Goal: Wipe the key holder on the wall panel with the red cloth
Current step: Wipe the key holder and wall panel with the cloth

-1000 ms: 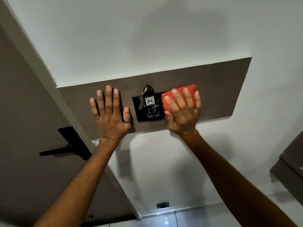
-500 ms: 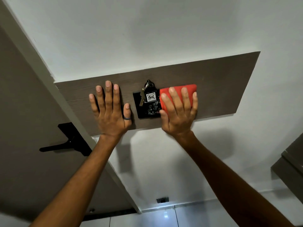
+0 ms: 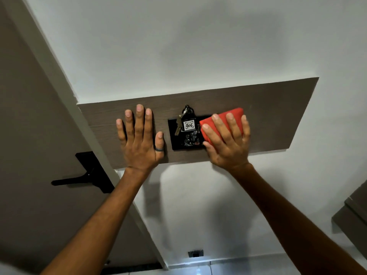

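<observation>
A black key holder (image 3: 174, 139) is fixed to a brown wooden wall panel (image 3: 278, 108). Keys with a white tag marked 406 (image 3: 188, 125) hang on its hook. My right hand (image 3: 228, 141) presses a folded red cloth (image 3: 224, 118) flat against the holder's right edge and the panel beside it. My left hand (image 3: 141, 139) lies flat on the panel just left of the holder, fingers spread, a dark ring on the thumb, holding nothing.
A brown door with a black lever handle (image 3: 79, 179) stands at the left. White wall surrounds the panel. A small socket (image 3: 195, 253) sits low on the wall above a tiled floor. A brown cabinet edge (image 3: 355, 211) shows at the right.
The view has shifted, so the panel sits slightly differently in frame. My right hand with the cloth stays at the holder's right edge, shifted only slightly. My left hand remains flat.
</observation>
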Demonstrator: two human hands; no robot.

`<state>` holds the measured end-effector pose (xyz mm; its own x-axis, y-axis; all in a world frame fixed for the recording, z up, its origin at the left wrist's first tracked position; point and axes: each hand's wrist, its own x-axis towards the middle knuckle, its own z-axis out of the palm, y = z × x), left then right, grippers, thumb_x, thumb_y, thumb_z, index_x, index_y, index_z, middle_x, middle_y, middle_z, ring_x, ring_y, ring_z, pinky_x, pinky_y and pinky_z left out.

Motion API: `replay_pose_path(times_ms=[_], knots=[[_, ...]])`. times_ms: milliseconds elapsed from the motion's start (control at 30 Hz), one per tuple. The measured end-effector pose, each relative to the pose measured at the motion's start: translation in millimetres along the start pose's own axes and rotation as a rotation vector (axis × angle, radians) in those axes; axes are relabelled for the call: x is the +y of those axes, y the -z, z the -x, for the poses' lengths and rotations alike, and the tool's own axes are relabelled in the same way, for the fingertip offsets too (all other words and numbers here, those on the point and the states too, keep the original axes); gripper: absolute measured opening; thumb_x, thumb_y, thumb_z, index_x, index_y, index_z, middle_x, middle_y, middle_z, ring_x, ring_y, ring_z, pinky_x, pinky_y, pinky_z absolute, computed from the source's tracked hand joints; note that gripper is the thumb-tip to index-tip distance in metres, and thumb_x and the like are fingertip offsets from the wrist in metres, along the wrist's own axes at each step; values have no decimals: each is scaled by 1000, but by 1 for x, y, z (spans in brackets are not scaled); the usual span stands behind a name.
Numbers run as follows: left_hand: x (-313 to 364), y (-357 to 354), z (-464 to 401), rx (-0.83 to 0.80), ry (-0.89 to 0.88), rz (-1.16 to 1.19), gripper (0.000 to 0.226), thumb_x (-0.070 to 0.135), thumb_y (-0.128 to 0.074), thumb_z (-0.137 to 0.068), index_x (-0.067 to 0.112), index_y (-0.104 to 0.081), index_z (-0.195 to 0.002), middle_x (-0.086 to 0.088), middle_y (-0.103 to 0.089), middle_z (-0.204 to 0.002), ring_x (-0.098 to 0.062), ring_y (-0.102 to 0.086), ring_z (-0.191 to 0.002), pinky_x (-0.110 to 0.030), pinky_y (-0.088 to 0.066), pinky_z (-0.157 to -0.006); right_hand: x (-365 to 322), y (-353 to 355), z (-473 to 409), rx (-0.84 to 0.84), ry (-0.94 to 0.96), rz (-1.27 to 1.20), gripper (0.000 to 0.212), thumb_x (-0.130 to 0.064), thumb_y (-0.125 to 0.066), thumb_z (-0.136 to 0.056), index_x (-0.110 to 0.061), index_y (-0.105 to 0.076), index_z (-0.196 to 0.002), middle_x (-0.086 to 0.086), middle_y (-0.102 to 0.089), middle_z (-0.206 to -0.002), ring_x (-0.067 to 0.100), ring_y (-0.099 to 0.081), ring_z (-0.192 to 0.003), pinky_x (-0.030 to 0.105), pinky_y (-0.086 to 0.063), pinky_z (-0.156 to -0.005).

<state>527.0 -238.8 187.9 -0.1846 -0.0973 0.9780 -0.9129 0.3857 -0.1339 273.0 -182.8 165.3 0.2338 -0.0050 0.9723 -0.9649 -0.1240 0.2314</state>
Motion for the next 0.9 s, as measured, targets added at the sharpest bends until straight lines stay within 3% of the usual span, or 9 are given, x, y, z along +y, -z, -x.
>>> replay_pose_path(times_ms=[167,333,467,500,567,700,767,833,900], knots=[[-1,-1,0,7,-5,4,65,37,-35,-105,13,-15,-162,-1,-2,-171,-25,-1,-158,-49,-4,-129,-35,-8,-10,36,-309,6,43,-36,-55,-104,-24,-55,-145,6,-54,-152,34,-39,-150,56,-25,-128],[-1,0,1,-9,0,9,64,38,-34,-105,14,-15,-162,-1,0,-171,-25,0,-158,-48,-4,-129,5,17,-4,-85,-64,26,45,-26,-57,-100,-20,-55,-145,9,-62,-148,33,-49,-143,57,-42,-113],[-1,4,-1,-13,8,19,64,38,-35,-105,14,-16,-161,0,1,-171,-24,0,-158,-48,-4,-129,-14,26,-20,12,-500,-101,39,-22,-51,-109,-15,-51,-147,11,-58,-152,30,-45,-149,59,-41,-115],[-1,4,-1,-14,11,22,64,38,-35,-105,14,-16,-161,0,1,-171,-24,0,-158,-48,-4,-129,-25,26,-24,55,-523,-170,38,-21,-50,-110,-14,-50,-147,12,-56,-152,30,-44,-151,60,-40,-117],[-1,6,-1,-11,7,31,64,38,-36,-105,15,-16,-162,0,1,-171,-24,0,-158,-48,-4,-129,-48,24,-26,90,-396,-221,40,-24,-49,-109,-15,-48,-148,14,-52,-153,29,-38,-155,61,-37,-121],[-1,7,-2,-18,14,41,63,38,-36,-105,14,-18,-161,-1,-3,-170,-24,0,-158,-47,-4,-129,-74,7,-14,-55,-76,-58,54,-37,-65,-97,-22,-49,-147,13,-47,-154,34,-35,-154,60,-32,-122],[0,7,-2,-13,10,49,62,37,-35,-105,13,-19,-161,-2,-8,-169,-24,0,-158,-47,-4,-129,-71,-4,-11,-25,-138,8,52,-43,-62,-98,-23,-50,-145,14,-49,-153,32,-28,-159,57,-27,-126],[0,7,-3,-12,8,50,63,37,-36,-105,13,-19,-160,-1,-6,-169,-23,1,-158,-47,-3,-129,-74,-10,-12,54,-361,-18,48,-45,-50,-104,-21,-50,-145,17,-50,-153,34,-28,-159,57,-23,-129],[-2,6,-3,-13,17,61,63,37,-36,-105,13,-18,-160,0,0,-170,-23,2,-158,-47,-3,-129,-83,-12,-10,63,-380,-30,48,-45,-47,-106,-21,-50,-147,17,-48,-154,35,-28,-159,57,-20,-130]])
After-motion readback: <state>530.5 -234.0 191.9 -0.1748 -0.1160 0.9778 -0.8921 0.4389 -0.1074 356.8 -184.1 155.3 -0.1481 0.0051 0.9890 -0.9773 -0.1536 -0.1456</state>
